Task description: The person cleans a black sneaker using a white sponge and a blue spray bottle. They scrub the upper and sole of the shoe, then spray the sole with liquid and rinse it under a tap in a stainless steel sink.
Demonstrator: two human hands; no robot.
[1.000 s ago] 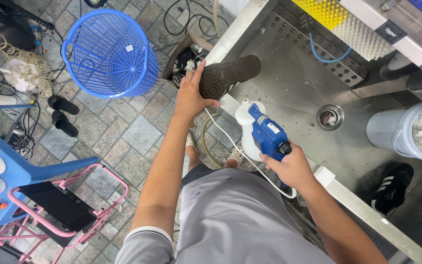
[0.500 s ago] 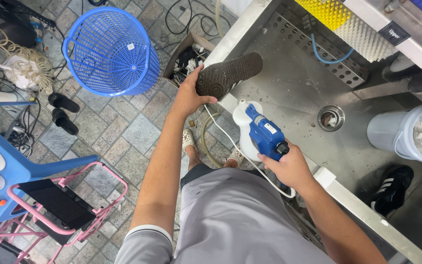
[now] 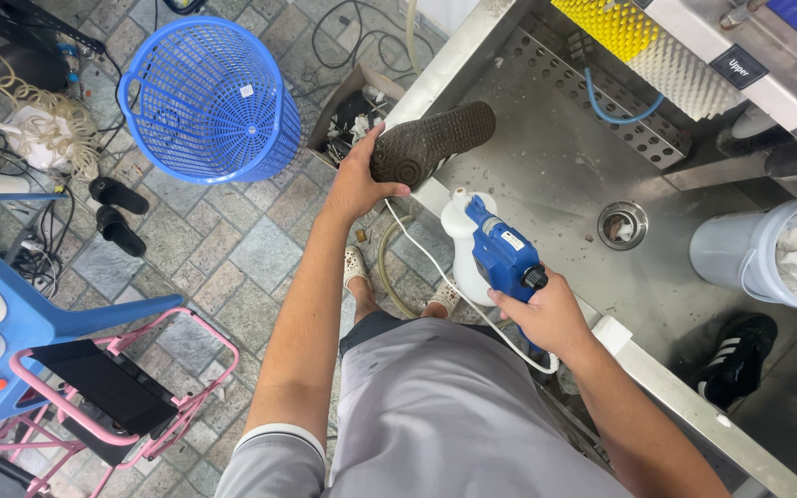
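Left hand (image 3: 354, 189) grips dark shoe (image 3: 431, 143) by one end, sole up, long axis running away up-right; right hand (image 3: 546, 318) holds blue spray gun (image 3: 500, 258) (nozzle toward shoe), just below-right.

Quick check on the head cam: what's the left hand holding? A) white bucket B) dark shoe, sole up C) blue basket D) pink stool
B: the left hand grips a dark shoe with its treaded sole facing up over the edge of the steel sink, while the right hand holds a blue spray gun.
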